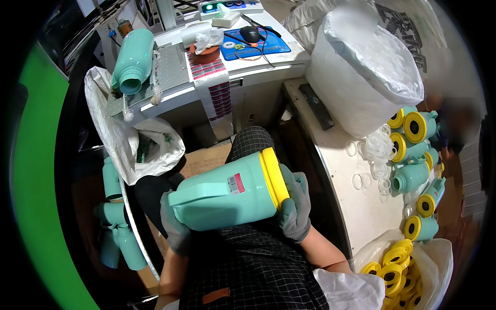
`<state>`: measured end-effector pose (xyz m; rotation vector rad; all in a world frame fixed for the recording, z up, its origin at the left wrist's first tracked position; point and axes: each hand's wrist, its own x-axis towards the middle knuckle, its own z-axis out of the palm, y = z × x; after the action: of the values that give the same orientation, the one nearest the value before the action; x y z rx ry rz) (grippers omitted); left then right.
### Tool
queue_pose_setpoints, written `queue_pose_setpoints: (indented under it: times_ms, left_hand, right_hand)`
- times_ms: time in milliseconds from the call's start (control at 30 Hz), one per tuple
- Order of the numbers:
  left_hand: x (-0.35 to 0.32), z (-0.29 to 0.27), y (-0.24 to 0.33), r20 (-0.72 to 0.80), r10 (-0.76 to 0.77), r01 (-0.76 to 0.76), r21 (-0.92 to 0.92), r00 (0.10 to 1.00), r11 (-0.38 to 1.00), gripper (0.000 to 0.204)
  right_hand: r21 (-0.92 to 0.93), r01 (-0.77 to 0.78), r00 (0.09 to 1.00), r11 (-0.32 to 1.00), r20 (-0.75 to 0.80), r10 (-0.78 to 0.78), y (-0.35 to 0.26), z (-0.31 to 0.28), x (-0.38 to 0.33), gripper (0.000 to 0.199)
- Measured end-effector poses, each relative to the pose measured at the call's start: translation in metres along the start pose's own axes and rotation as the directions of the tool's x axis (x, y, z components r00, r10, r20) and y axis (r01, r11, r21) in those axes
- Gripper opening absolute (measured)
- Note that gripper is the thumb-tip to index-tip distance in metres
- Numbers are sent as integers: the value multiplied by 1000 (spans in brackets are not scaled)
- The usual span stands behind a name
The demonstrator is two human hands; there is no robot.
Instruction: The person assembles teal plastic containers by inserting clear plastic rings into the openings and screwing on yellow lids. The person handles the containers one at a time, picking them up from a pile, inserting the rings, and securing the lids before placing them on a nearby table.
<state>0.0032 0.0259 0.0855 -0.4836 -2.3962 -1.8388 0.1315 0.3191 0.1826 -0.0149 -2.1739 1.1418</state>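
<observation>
Teal jug (225,202) sits sideways at the frame's centre: the gloved left hand (174,226) cups its left end, left forearm (173,273) steep at the lower edge; the gloved right hand (295,209) grasps its yellow ring (274,177), right forearm (321,251) slanting in from lower right.

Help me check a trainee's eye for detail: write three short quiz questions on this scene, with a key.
1. Multiple choice: which part of the teal jug does the right hand hold?
A) The handle
B) The yellow end
C) The sticker

2. True or false: the left hand is bare.

3. Fill in: at the lower right, a heap of yellow parts lies in a white ____.

Key:
1. B
2. False; it is gloved in grey.
3. Plastic bag
</observation>
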Motion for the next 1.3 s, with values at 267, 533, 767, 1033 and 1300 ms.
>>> queue_pose_setpoints:
  times_ms: [267,533,767,1033,1300]
  left_hand:
    - [11,26,82,-90,-267,188,-500,960,845,41]
    - [42,20,131,437,609,-691,40,661,721,47]
    - [32,92,141,414,535,-521,-158,737,839,72]
    - [35,61,127,427,202,-289,149,881,946,48]
    - [43,6,96,234,461,-513,495,856,701,46]
  right_hand:
    - [262,-381,894,887,-141,426,25,8,-30,48]
    - [779,-568,542,265,111,833,45,-32,-56,53]
    - [544,-102,738,833,-519,430,97,-267,-165,52]
    - [284,-162,86,945,-950,300,99,-551,-186,58]
    - [-261,-768,296,585,-955,-37,158,-464,-222,50]
